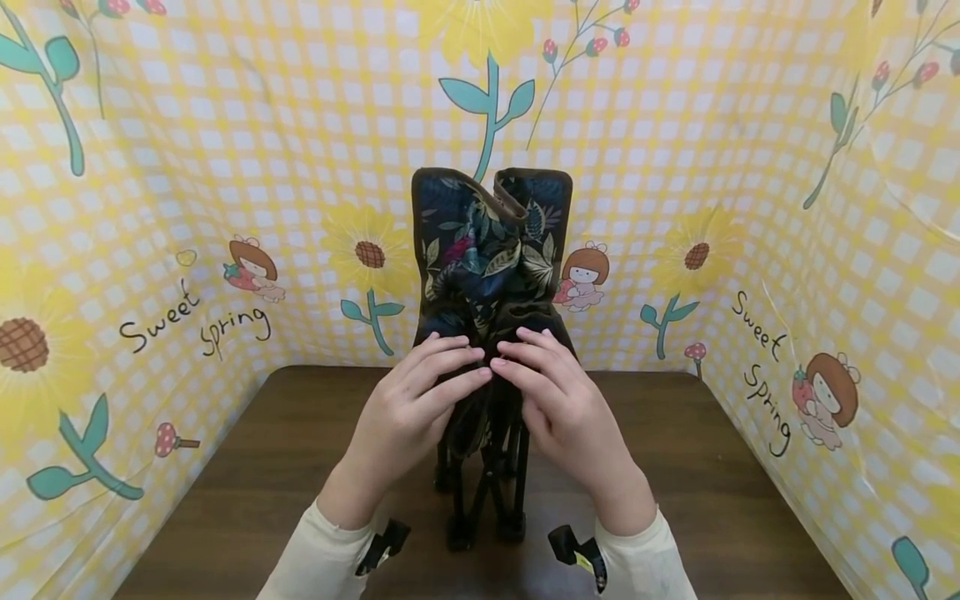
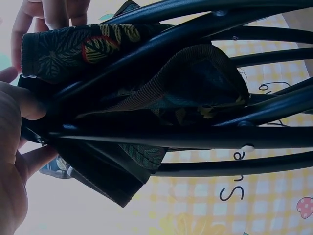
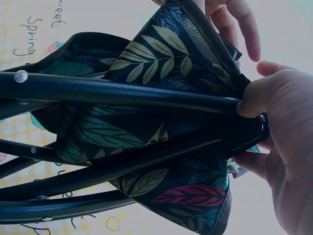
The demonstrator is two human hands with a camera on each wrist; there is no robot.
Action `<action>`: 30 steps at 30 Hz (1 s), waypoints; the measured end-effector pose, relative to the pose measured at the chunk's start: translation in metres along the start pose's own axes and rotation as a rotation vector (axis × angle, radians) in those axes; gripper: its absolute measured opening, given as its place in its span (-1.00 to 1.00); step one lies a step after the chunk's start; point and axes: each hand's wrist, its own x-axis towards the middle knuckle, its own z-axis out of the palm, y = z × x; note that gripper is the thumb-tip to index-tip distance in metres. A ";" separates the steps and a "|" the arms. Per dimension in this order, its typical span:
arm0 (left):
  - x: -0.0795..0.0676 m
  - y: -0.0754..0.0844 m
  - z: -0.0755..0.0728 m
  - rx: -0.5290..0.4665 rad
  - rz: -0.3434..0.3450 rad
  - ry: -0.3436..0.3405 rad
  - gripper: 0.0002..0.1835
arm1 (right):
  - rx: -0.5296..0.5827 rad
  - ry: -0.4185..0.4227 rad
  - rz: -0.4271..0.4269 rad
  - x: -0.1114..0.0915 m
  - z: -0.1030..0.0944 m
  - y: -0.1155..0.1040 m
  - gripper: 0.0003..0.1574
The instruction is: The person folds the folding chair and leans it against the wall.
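Observation:
A folding chair with dark leaf-print fabric stands upright and mostly folded at the middle of the table. Its slim black legs are bunched together below the seat. My left hand grips the near left corner of the seat frame, its thumb against the joint where black tubes meet. On the other side my right hand holds the matching corner, thumb pressed at the end of a tube. Fingertips of both hands nearly meet over the front. Loose fabric sags between the tubes.
The brown wooden table lies under the chair. A yellow checked cloth with flowers and lettering hangs behind and along both sides. Small black devices sit at the cuffs of both pale sleeves.

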 end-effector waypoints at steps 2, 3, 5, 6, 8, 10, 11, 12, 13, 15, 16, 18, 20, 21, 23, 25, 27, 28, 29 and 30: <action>-0.001 0.001 0.000 -0.003 -0.007 0.006 -0.69 | -0.003 0.007 -0.002 0.000 0.001 -0.001 -0.47; -0.001 0.001 -0.001 -0.003 -0.011 0.005 -0.68 | -0.005 0.009 -0.001 0.000 0.001 -0.001 -0.47; -0.001 0.002 -0.001 -0.002 -0.022 0.006 -0.66 | -0.007 0.011 0.005 0.000 0.001 -0.002 -0.45; -0.002 0.002 -0.002 -0.002 -0.030 0.007 -0.64 | -0.008 0.012 0.010 -0.001 0.001 -0.002 -0.45; -0.002 0.002 -0.003 -0.004 -0.050 0.010 -0.60 | -0.009 0.011 0.018 -0.001 0.001 -0.002 -0.44; -0.002 0.003 -0.005 -0.008 -0.071 0.017 -0.58 | -0.006 0.013 0.023 -0.001 0.001 -0.002 -0.44; -0.002 0.003 -0.005 -0.010 -0.081 0.021 -0.57 | -0.006 0.014 0.024 -0.001 0.001 -0.002 -0.44; -0.002 0.003 -0.006 -0.014 -0.087 0.025 -0.57 | -0.006 0.016 0.024 -0.001 0.001 -0.002 -0.45; -0.002 0.003 -0.006 -0.017 -0.092 0.027 -0.58 | -0.005 0.018 0.022 -0.001 0.001 -0.003 -0.47; -0.003 0.003 -0.006 -0.023 -0.101 0.028 -0.61 | -0.006 0.025 0.019 -0.001 0.001 -0.003 -0.50; -0.004 0.003 -0.006 -0.023 -0.106 0.025 -0.62 | -0.008 0.028 0.019 -0.002 0.001 -0.004 -0.52; -0.006 0.003 -0.006 -0.021 -0.122 0.021 -0.61 | -0.008 0.032 0.018 -0.002 0.001 -0.004 -0.54; -0.009 0.003 -0.006 -0.015 -0.144 0.016 -0.56 | -0.009 0.034 0.022 -0.003 0.000 -0.004 -0.55; -0.011 0.003 -0.007 -0.013 -0.158 0.013 -0.52 | -0.008 0.034 0.027 -0.004 0.000 -0.005 -0.55; -0.014 0.003 -0.008 -0.016 -0.191 0.010 -0.43 | -0.006 0.038 0.040 -0.006 0.000 -0.005 -0.52; -0.018 0.003 -0.009 -0.028 -0.227 0.013 -0.37 | -0.001 0.048 0.054 -0.007 -0.001 -0.005 -0.48; -0.021 0.003 -0.010 -0.046 -0.270 0.016 -0.34 | 0.009 0.062 0.066 -0.009 -0.002 -0.004 -0.45; -0.023 0.004 -0.010 -0.056 -0.288 0.021 -0.34 | 0.013 0.069 0.072 -0.009 -0.002 -0.004 -0.45; -0.025 0.004 -0.010 -0.067 -0.307 0.027 -0.34 | 0.018 0.074 0.078 -0.010 -0.002 -0.004 -0.45; -0.027 0.004 -0.010 -0.077 -0.324 0.033 -0.33 | 0.022 0.078 0.087 -0.011 -0.002 -0.004 -0.46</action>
